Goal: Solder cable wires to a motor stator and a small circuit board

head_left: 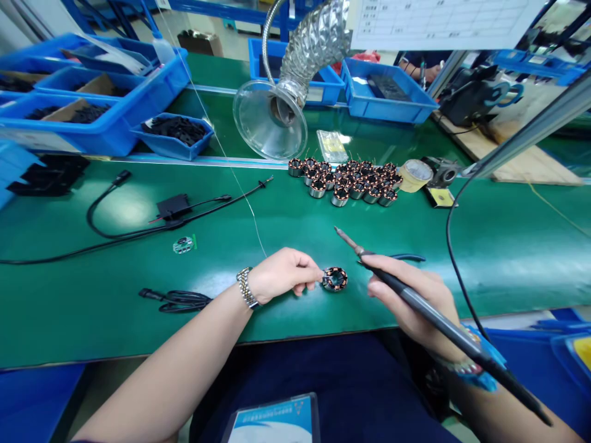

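ID badge (272, 429), txt (276, 411) blurred, R hand (431, 286) w/ soldering iron (434, 315)

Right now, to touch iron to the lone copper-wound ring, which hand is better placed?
Right, I'd say: the right hand holds the soldering iron, tip near, not on, the ring. The left hand pinches at the ring's edge, so it looks better suited to steadying.

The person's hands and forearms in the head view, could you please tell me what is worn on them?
Neither hand is gloved. The left hand has a metal-link band in silver and gold tones at its wrist. The right hand has a beaded bracelet and a light-blue band at its wrist.
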{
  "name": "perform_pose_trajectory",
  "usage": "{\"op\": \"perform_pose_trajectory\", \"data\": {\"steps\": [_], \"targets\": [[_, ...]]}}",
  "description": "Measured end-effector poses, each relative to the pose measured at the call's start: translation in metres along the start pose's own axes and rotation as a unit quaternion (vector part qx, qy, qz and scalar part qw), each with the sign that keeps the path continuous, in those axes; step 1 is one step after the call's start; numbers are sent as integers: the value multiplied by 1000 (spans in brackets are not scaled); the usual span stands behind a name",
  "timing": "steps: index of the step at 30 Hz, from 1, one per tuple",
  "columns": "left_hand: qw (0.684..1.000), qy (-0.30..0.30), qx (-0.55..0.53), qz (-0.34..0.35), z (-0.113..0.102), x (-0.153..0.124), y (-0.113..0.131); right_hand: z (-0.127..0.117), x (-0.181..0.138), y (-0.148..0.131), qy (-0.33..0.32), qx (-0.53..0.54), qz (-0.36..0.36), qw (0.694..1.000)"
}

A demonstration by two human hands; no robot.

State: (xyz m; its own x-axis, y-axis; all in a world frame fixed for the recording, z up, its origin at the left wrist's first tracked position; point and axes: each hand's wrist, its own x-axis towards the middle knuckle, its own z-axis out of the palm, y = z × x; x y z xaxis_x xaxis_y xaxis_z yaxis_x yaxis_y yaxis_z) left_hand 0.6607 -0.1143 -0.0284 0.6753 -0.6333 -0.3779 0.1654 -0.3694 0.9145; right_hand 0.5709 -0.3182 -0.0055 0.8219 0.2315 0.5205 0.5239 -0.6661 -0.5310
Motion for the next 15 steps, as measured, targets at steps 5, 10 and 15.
{"op": "perform_pose_trajectory", "data": {"steps": [5, 10, 15], "targets": [[1000, 6, 1, 0, 0, 0, -2, -18, -2, -2, -4, 56, -31, 998], [1000, 8, 12, 2, 1, 0, -2, -18, -4, 2, -27, 116, -19, 993], [1000, 15, 13, 0, 1, 0, -2, -15, -5, 4, -25, 130, -15, 991]]}}
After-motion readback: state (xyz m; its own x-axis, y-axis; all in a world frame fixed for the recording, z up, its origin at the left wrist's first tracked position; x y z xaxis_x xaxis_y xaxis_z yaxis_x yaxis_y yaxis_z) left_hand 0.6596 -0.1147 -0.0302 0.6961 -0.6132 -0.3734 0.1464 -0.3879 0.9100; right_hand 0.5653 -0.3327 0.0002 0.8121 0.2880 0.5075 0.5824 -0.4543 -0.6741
